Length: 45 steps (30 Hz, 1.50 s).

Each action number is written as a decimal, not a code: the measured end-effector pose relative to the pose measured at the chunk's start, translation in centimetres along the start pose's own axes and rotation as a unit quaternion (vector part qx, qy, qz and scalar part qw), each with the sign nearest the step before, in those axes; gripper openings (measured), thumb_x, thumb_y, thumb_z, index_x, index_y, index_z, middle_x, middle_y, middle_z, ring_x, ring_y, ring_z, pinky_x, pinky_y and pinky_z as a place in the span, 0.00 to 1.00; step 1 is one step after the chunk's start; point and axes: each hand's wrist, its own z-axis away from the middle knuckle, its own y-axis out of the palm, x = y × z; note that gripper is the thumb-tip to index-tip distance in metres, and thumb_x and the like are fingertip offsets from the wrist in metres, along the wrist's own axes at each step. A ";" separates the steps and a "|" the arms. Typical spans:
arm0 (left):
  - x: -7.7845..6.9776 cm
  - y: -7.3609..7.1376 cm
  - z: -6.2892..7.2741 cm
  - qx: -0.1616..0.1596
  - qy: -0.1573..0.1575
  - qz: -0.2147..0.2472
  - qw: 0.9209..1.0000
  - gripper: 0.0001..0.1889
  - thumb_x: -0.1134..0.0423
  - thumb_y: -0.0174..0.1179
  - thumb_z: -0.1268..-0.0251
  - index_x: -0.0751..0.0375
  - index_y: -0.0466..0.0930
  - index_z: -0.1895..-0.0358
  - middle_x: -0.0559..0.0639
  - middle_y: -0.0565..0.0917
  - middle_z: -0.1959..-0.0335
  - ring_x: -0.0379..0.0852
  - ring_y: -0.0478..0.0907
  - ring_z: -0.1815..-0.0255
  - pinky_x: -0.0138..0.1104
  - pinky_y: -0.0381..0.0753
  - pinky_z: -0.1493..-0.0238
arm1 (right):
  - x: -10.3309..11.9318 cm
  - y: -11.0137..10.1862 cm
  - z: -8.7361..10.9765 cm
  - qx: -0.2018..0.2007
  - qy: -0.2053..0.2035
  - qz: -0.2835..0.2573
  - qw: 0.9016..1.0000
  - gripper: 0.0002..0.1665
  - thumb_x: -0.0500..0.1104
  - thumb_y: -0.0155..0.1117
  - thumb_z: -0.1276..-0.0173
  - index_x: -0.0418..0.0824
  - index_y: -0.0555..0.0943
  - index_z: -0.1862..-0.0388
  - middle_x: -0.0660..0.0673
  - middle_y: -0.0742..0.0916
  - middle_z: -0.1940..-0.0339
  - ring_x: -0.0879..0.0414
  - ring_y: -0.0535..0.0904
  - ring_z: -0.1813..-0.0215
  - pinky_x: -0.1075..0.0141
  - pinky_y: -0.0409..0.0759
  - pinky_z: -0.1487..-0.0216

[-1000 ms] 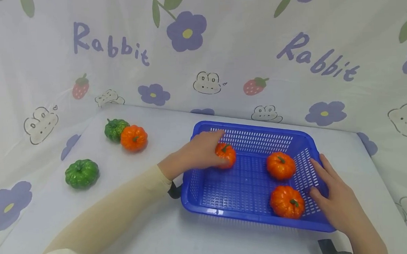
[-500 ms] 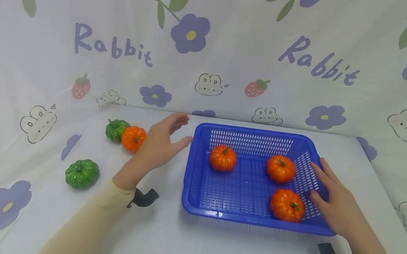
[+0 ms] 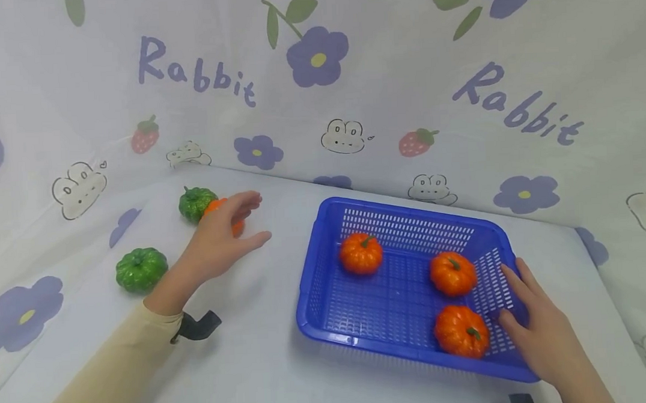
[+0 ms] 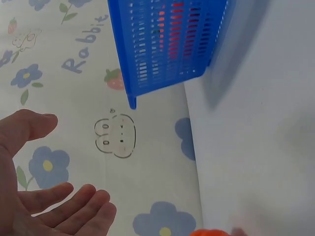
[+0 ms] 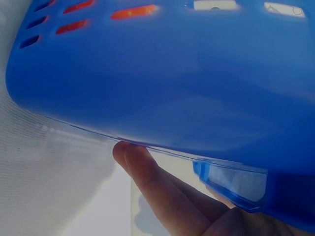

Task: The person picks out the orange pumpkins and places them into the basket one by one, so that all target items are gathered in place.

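Note:
My left hand [image 3: 208,245], empty with its fingers spread and thumb apart, hovers over an orange toy pumpkin [image 3: 239,228] and partly hides it. A green pumpkin [image 3: 195,203] sits right behind that one, and another green pumpkin [image 3: 141,271] lies nearer on the left. On the right, a blue plastic basket [image 3: 382,307] has its right rim held by my right hand [image 3: 551,336], thumb on the inner side. Inside it are three orange pumpkins: one at the back left [image 3: 361,254], one at the right [image 3: 453,273] and one at the front right [image 3: 461,332].
A white cloth covers the table [image 3: 243,361]. Behind it hangs a patterned curtain [image 3: 382,72] with flowers, rabbits and strawberries. A black strap piece [image 3: 198,327] sticks out from the left wrist.
My left hand has let go of the orange pumpkin at the basket's back left and moved left, out of the basket to the loose pumpkins. My right hand keeps its hold on the rim.

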 end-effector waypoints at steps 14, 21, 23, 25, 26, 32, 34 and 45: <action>2.8 -1.7 0.9 -0.073 0.005 -0.023 0.997 0.35 0.66 0.73 0.29 0.65 0.70 0.22 0.61 0.75 0.26 0.64 0.72 0.24 0.58 0.72 0.24 | -0.1 0.1 0.2 0.004 0.000 -0.007 1.000 0.48 0.37 0.60 0.19 0.42 0.49 0.08 0.35 0.45 0.09 0.16 0.54 0.20 0.17 0.59 0.34; 4.7 -2.5 1.3 -0.094 -0.023 -0.072 0.993 0.40 0.61 0.76 0.31 0.64 0.66 0.20 0.63 0.67 0.19 0.68 0.65 0.22 0.66 0.66 0.23 | 0.0 0.3 0.1 -0.001 -0.003 -0.005 1.000 0.48 0.37 0.60 0.20 0.42 0.50 0.08 0.36 0.46 0.09 0.17 0.55 0.20 0.17 0.60 0.34; 5.4 -2.7 1.3 -0.091 -0.030 -0.080 0.992 0.42 0.61 0.76 0.31 0.64 0.65 0.19 0.64 0.65 0.18 0.68 0.61 0.19 0.66 0.62 0.21 | -0.1 0.4 0.1 0.002 0.001 -0.005 1.000 0.48 0.36 0.60 0.20 0.42 0.49 0.08 0.35 0.46 0.09 0.17 0.54 0.19 0.17 0.60 0.34; 5.9 -2.7 1.3 -0.091 -0.031 -0.087 0.992 0.43 0.63 0.76 0.32 0.65 0.63 0.18 0.65 0.63 0.17 0.68 0.58 0.17 0.65 0.60 0.20 | -0.1 0.4 0.2 0.003 0.005 -0.005 1.000 0.48 0.36 0.60 0.20 0.41 0.49 0.08 0.35 0.46 0.09 0.17 0.54 0.19 0.17 0.61 0.34; 6.2 -2.7 1.3 -0.093 -0.029 -0.090 0.991 0.43 0.64 0.76 0.32 0.65 0.63 0.18 0.65 0.63 0.17 0.68 0.58 0.17 0.65 0.60 0.20 | -0.1 0.4 0.2 0.003 0.005 -0.004 1.000 0.48 0.36 0.60 0.20 0.41 0.49 0.08 0.35 0.46 0.09 0.17 0.54 0.20 0.17 0.61 0.34; 7.6 -2.4 0.8 -0.102 -0.008 -0.101 0.990 0.43 0.68 0.77 0.34 0.65 0.63 0.19 0.66 0.64 0.18 0.67 0.59 0.18 0.63 0.60 0.19 | -0.3 0.3 0.4 -0.002 0.007 -0.002 1.000 0.49 0.36 0.60 0.21 0.42 0.49 0.08 0.36 0.46 0.09 0.17 0.55 0.20 0.17 0.61 0.35; 8.0 -2.2 0.6 -0.103 -0.003 -0.102 0.989 0.44 0.69 0.77 0.35 0.65 0.63 0.19 0.66 0.63 0.18 0.67 0.59 0.17 0.62 0.59 0.19 | -0.3 0.2 0.4 -0.005 0.006 -0.001 1.000 0.49 0.36 0.60 0.20 0.43 0.49 0.08 0.36 0.46 0.09 0.17 0.55 0.20 0.17 0.61 0.35; 9.4 -1.8 0.4 -0.099 0.005 -0.112 0.989 0.47 0.71 0.78 0.38 0.66 0.62 0.18 0.65 0.60 0.15 0.67 0.56 0.16 0.63 0.59 0.19 | 0.1 0.0 0.4 -0.015 -0.002 -0.003 1.000 0.48 0.36 0.61 0.20 0.41 0.51 0.09 0.35 0.48 0.09 0.17 0.56 0.20 0.17 0.62 0.35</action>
